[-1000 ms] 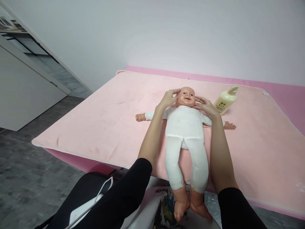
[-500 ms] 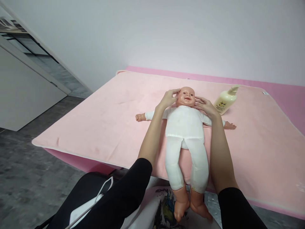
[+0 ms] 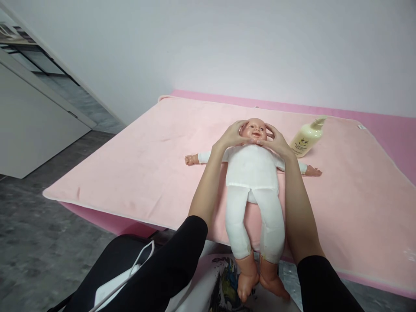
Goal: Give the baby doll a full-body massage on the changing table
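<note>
A baby doll [image 3: 252,169] in white cloth lies on its back on the pink mat, head toward the wall and arms spread. Its feet hang past the mat's front edge. Around the left side of its head curves my left hand [image 3: 232,135], thumb at the chin and fingers by the temple. My right hand [image 3: 276,141] cups the other side likewise, its thumb meeting the chin near the left one. Between them the doll's face stays visible. Just right of my right hand a pale yellow pump bottle [image 3: 306,138] stands on the mat.
The pink mat [image 3: 130,160] covers a darker pink table surface [image 3: 386,134] against a white wall [image 3: 260,52]. At lower left are a black chair [image 3: 107,260] and a white device with a cable [image 3: 113,284]. A white door [image 3: 35,125] is at far left.
Both thumbs have come inward onto the doll's chin, and my hands now curve around its head. Before, the fingers rested at the sides of the head. Doll and bottle look unmoved.
</note>
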Tool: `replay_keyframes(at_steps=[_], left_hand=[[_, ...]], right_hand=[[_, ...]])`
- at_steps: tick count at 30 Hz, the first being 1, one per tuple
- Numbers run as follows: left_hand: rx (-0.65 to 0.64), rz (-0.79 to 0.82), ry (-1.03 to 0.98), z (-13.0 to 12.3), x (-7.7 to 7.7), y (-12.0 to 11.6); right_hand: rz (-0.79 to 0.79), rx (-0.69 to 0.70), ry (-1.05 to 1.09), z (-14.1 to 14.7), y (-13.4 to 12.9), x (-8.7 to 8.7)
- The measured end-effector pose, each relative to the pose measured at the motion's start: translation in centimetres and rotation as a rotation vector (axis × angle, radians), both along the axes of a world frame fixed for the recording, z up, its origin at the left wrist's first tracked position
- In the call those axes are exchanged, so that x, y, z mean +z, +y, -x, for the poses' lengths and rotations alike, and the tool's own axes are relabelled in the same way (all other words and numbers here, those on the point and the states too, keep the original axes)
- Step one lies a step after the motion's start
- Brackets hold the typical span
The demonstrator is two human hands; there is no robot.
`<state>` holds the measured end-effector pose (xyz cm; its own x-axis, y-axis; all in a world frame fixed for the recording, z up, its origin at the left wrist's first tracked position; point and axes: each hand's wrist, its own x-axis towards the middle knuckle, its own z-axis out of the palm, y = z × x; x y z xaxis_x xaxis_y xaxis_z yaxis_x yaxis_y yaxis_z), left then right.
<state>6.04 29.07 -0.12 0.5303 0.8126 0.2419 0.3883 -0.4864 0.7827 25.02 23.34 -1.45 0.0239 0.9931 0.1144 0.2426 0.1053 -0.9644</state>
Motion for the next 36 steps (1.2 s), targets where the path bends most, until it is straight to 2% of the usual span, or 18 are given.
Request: replay_keyframes(at_steps=[2,7,9,12,14,17,20,21,23,26,28,31,36], left_hand=[[-0.009,0.004,-0.011,0.1,0.0,0.0],[-0.124,0.093,-0.078,1.0,-0.1,0.6],[-0.096,0.131,-0.102,1.3,-0.1,1.0],[0.027,0.105,-0.159,1.2,0.5,1.3],[0.060,0.063,-0.206,0.4,1.5,0.8],[-0.004,0.088,-0.287,-2.1,3.7,-1.2],[-0.226,0.269,-0.448,-5.4,4.9,-4.2],[-0.327,0.355,-0.520,-6.6,4.8,-5.2],[-0.439,0.533,-0.555,-8.8,4.0,-6.8],[-0.502,0.775,-0.589,-11.4,1.5,-8.3],[-0.488,0.889,-0.591,-12.5,-0.2,-8.8],[-0.454,0.981,-0.541,-12.9,-1.6,-9.1],[-0.558,1.113,-0.556,-12.0,-1.5,-9.3]], right_hand=[[-0.001,0.008,0.006,-0.2,0.0,0.0],[0.000,0.060,0.081,-1.2,0.1,-0.3],[0.020,0.031,0.129,-1.7,0.0,-0.1],[-0.043,-0.121,0.221,-2.8,-0.6,1.4],[-0.210,-0.247,0.277,-3.9,-1.5,3.1],[-0.476,-0.509,0.266,-6.1,-3.3,5.4],[-0.576,-0.726,0.201,-8.0,-5.2,6.5],[-0.595,-0.770,0.198,-8.4,-5.8,6.6],[-0.625,-0.838,0.241,-9.0,-6.7,6.6],[-0.649,-0.919,0.316,-9.1,-7.5,6.8],[-0.655,-0.949,0.316,-9.1,-7.5,6.9],[-0.659,-0.933,0.295,-8.9,-7.2,6.9],[-0.589,-0.865,0.271,-8.8,-6.5,6.6]])
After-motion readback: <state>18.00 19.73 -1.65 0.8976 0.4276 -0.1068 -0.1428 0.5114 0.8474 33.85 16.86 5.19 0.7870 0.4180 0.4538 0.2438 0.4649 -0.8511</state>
